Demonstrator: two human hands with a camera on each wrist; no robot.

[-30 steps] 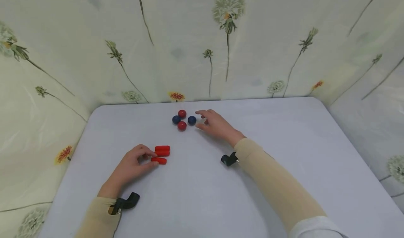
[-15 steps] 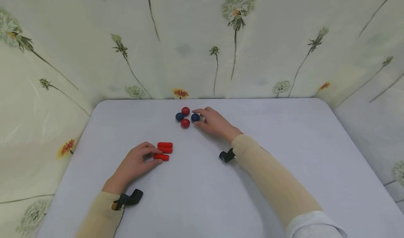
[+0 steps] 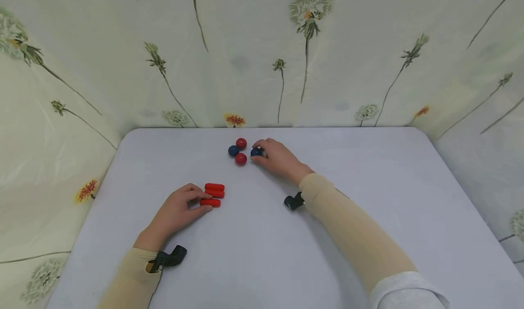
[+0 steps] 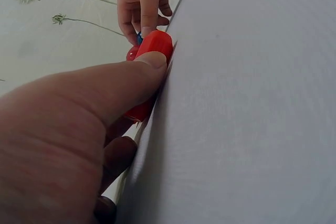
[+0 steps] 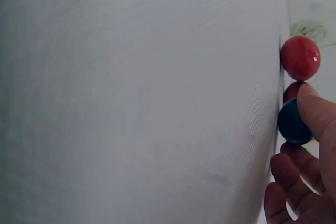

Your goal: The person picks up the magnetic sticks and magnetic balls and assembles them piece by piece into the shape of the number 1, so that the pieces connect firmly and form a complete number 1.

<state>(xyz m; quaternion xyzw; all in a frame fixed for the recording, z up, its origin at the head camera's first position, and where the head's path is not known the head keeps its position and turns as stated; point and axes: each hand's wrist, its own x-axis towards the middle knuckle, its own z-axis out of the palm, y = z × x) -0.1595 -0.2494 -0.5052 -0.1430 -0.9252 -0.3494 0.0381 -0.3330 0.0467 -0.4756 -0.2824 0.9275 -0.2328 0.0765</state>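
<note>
My right hand (image 3: 280,160) pinches a dark blue ball (image 3: 255,152) between thumb and fingers at the back of the table. In the right wrist view the thumb lies on this blue ball (image 5: 292,124), with a fingertip at its underside. Left of it sit two glossy red balls (image 3: 240,159) and another blue ball (image 3: 233,150), grouped close together. Nearer the front left, my left hand (image 3: 176,209) holds the nearest of three short red cylinders (image 3: 210,203). In the left wrist view its thumb presses along a red cylinder (image 4: 157,43). The other two cylinders (image 3: 214,190) lie side by side just behind.
A white table (image 3: 262,254) with rounded back corners bears everything. Behind and beside it hangs a pale curtain (image 3: 237,81) printed with dandelions. Each wrist wears a small black camera (image 3: 172,256).
My right fingers have come together round the blue ball, which has shifted slightly right, away from the other balls. The left hand keeps its hold on the red cylinder. The head view has shifted slightly.
</note>
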